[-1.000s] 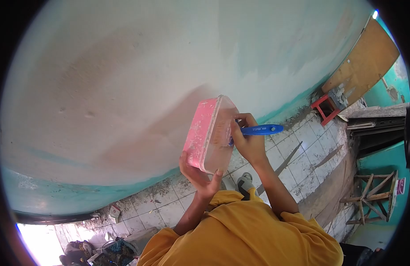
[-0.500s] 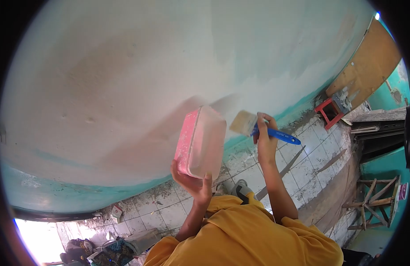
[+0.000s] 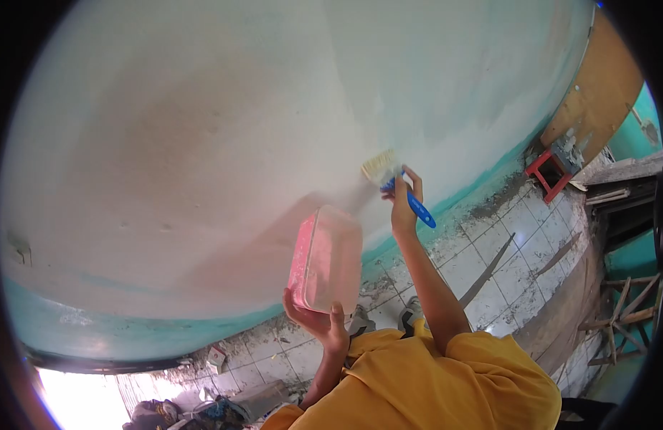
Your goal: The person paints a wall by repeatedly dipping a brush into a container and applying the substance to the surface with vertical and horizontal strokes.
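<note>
My left hand (image 3: 318, 326) is wrapped round the lower end of a pink plastic container (image 3: 331, 258), its open side tilted toward me and spatters on its outer side. In my right hand (image 3: 405, 201) is a paintbrush (image 3: 380, 169) with pale bristles and a blue handle. Its bristles lie right at the wall (image 3: 259, 136), up and to the right of the container. The wall is whitish, with turquoise showing through in patches and along its lower edge.
Stained white tiles (image 3: 453, 265) cover the floor beneath me. A red stool (image 3: 550, 172) stands by the wall at the right, near a brown board (image 3: 597, 79). A wooden frame (image 3: 629, 319) is at far right. Dark bundled items (image 3: 155, 414) lie at lower left.
My right hand has carried the paintbrush up and left to the wall. The container sits slightly lower in view, and the whole view has shifted a little.
</note>
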`<move>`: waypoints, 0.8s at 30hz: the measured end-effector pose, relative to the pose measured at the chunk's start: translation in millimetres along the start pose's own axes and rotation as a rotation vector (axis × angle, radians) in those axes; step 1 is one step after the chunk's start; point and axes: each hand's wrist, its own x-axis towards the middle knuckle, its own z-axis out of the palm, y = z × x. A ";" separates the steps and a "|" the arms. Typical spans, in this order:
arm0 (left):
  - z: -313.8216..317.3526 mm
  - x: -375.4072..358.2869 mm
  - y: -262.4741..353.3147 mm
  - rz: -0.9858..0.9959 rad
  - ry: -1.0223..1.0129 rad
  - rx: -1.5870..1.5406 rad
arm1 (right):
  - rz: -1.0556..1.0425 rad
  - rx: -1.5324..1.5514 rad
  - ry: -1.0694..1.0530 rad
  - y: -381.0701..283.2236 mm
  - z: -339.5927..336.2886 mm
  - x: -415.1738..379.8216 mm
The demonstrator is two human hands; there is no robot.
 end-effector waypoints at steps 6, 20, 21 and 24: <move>-30.4 35.0 -9.8 0.037 -0.113 -0.075 | -0.176 -0.291 0.075 -48.3 20.7 12.0; -87.5 80.9 -25.6 0.031 -0.376 -0.057 | -0.042 0.109 0.263 -6.9 31.6 6.8; -88.7 81.6 -23.2 -0.004 -0.390 -0.086 | -0.047 0.108 0.268 -4.2 26.1 2.2; -90.5 84.0 -34.7 0.015 -0.428 -0.090 | -0.023 -0.155 0.306 -14.4 13.9 2.1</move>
